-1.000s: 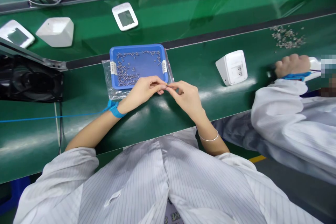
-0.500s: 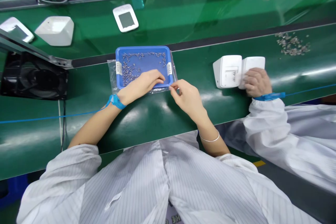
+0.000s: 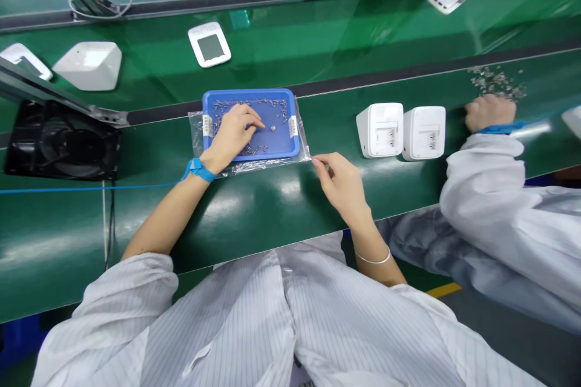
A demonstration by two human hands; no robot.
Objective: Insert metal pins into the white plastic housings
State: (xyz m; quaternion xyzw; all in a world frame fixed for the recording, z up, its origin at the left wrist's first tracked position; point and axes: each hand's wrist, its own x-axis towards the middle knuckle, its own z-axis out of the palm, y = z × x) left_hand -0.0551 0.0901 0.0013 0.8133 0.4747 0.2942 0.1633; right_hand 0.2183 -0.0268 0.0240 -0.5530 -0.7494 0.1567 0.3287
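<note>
The blue tray (image 3: 280,144) lies at the far edge of the table (image 3: 254,211), its long axis running left to right, roughly along that edge. A clear plastic bag (image 3: 196,136) is under it, showing past the tray's left, near and right sides.

The left hand (image 3: 233,132) is over the tray's left half, palm down, fingers bent towards the right and the thumb close beneath them; whether anything is pinched there, I cannot tell. Screws (image 3: 258,149) lie around it, along the tray's far side and near its near edge, pointing every which way. A small round piece (image 3: 273,129) lies just right of the fingertips.

The right hand (image 3: 342,186) is beyond the tray's near right corner, thumb and forefinger drawn narrow at the bag's corner; whether they grip it is unclear.

Further right, two white housings (image 3: 385,132) stand side by side, midway between the table's near and far edges.
</note>
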